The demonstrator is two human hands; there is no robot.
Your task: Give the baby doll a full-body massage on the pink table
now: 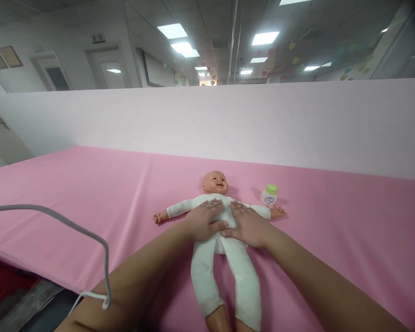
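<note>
A baby doll [224, 210] with a white cloth body lies on its back on a pink sheet [107, 184], its head toward the wall and its arms spread to the sides. Flat on the left side of its chest and belly rests my left hand [205, 221], fingers stretched out. My right hand [249, 223] lies flat on the other side of the torso, fingers also extended. The two thumbs point toward each other over the doll's belly. Neither hand grips anything.
Beside the doll's right-side hand stands a small bottle [269, 196] with a green cap. A grey cable [79, 228] curves over my left forearm. Behind the sheet rises a white wall [210, 124] with glass above. Something red [7, 281] shows at lower left.
</note>
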